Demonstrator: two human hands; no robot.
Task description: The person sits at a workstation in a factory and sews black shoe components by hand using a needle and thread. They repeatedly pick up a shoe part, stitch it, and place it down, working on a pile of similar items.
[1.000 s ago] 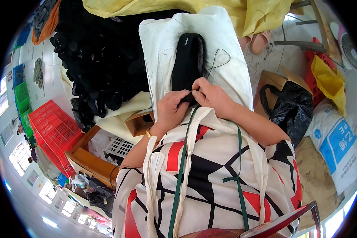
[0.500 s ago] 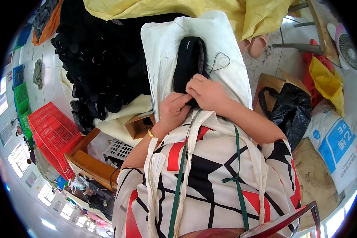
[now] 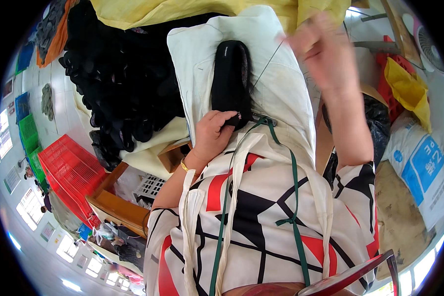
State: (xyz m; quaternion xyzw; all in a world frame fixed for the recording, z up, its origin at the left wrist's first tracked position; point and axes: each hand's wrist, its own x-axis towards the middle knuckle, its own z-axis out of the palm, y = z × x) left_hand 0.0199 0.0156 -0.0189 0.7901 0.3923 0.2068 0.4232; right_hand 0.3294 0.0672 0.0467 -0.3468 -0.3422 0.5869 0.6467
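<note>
A black fabric slipper (image 3: 226,74) with a patterned lining lies lengthwise on a white cloth-covered pad (image 3: 276,93) in front of me. My left hand (image 3: 213,130) grips the slipper's near end between thumb and fingers. Raised to the far right, beyond the pad's edge, my right hand (image 3: 323,54) is blurred by motion. A dark thread (image 3: 268,65) runs taut from the slipper's right side up to its fingertips, which pinch it. Whether a needle is there too, I cannot make out.
Many black slippers (image 3: 126,74) are heaped left of the pad. Yellow sheeting (image 3: 158,12) lies along the far side. A red crate (image 3: 69,167) and a wooden drawer (image 3: 111,207) stand at left. Black plastic bags (image 3: 375,118) and a white sack (image 3: 419,163) sit at right.
My right hand has left the slipper's near end and swung up and right, drawing the thread out straight. My left hand stays at the slipper.
</note>
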